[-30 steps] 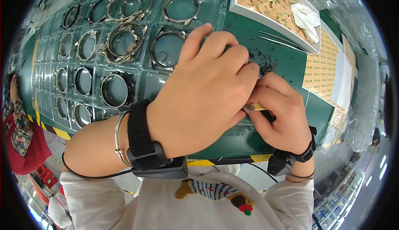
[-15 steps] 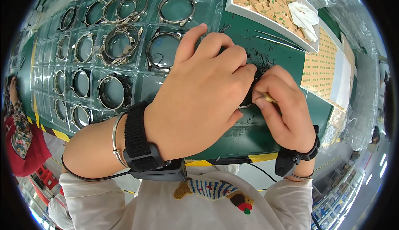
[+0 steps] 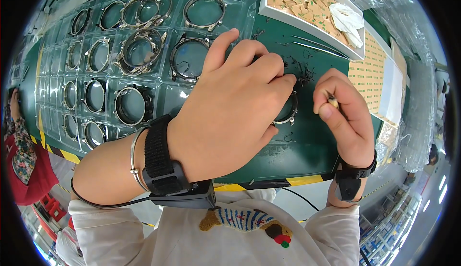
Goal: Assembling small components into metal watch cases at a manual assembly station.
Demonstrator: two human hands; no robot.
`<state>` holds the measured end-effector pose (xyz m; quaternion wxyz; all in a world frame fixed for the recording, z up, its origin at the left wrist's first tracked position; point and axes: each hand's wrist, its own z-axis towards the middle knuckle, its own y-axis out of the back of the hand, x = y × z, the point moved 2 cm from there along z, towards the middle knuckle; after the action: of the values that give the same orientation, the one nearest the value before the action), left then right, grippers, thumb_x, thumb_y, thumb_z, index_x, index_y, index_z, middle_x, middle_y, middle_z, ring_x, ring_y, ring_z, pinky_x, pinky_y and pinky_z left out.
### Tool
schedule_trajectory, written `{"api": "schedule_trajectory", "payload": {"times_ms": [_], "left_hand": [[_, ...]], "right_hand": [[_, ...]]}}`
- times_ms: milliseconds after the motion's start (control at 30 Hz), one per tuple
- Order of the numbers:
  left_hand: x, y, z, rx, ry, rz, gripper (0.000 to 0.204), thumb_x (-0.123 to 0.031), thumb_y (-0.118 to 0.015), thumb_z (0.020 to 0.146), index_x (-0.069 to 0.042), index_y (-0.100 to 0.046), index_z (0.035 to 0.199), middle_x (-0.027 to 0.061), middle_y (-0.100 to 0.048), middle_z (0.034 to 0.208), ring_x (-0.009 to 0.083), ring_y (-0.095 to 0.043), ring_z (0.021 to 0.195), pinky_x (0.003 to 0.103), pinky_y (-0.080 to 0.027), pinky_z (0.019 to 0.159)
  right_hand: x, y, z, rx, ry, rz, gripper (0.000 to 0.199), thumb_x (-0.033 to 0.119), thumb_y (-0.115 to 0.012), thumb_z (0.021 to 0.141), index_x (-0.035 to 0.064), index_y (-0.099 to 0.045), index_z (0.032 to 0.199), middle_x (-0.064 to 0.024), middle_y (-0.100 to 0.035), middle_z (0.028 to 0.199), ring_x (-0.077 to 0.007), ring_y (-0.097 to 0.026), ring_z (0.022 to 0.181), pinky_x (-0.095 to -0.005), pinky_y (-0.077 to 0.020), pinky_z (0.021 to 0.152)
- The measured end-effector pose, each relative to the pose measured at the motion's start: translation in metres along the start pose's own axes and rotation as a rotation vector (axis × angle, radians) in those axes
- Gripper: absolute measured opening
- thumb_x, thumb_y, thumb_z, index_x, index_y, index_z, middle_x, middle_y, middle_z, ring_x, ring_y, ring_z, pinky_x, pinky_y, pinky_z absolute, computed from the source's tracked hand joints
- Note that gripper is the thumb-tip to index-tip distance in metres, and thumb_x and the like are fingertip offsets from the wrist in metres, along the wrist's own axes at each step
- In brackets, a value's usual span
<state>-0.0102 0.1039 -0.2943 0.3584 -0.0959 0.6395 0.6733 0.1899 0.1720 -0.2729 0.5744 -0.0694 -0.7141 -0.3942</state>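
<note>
Over the green tabletop, my left hand (image 3: 230, 107) is closed on a round metal watch case (image 3: 289, 110), and its fingers cover most of the ring. Apart from the case and to its right, my right hand (image 3: 346, 117) pinches a small yellowish stick-like piece (image 3: 333, 102) between thumb and bent forefinger. Curly black scraps (image 3: 303, 71) lie just beyond the watch case. Left of my left hand stands a clear plastic tray (image 3: 165, 93) with several similar watch cases (image 3: 130, 105) in its pockets, a few stacked on each other.
A white box (image 3: 307, 28) of tan paper pieces (image 3: 309, 9) and a crumpled white tissue (image 3: 346, 23) sits at the far right, with tweezers (image 3: 319, 46) along its near side. Tan printed sheets (image 3: 367, 74) lie beside it. Yellow-black tape (image 3: 307, 180) lines the near edge. Another person's hand (image 3: 16, 105) shows far left.
My right hand has drawn away from the watch case to the right, with the yellowish piece still pinched. More of the case's ring now shows. My left hand has stayed nearly still.
</note>
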Motion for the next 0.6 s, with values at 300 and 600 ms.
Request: {"api": "schedule_trajectory", "payload": {"times_ms": [300,600], "left_hand": [[0.001,-0.001,0.001,-0.001,-0.003,0.005,0.063,-0.015,-0.088,0.065,-0.007,-0.068,0.125,0.0059,-0.058,0.112,0.0276,-0.051,0.121,0.055,-0.027,0.117],[0.001,0.0,0.001,-0.003,-0.005,0.012,0.063,-0.015,-0.088,0.066,-0.007,-0.069,0.125,0.0061,-0.058,0.112,0.0277,-0.05,0.121,0.055,-0.027,0.118]], "right_hand": [[0.001,0.011,-0.009,-0.092,-0.163,0.274,0.017,0.018,-0.059,0.095,0.0013,-0.057,0.093,-0.0044,-0.049,0.092,-0.0129,-0.046,0.079,-0.0252,-0.0372,0.07],[0.001,0.031,-0.024,-0.161,-0.092,0.663,0.021,0.022,-0.066,0.093,0.0013,-0.06,0.093,-0.0045,-0.051,0.094,-0.0091,-0.042,0.067,-0.0222,-0.0318,0.059]]}}
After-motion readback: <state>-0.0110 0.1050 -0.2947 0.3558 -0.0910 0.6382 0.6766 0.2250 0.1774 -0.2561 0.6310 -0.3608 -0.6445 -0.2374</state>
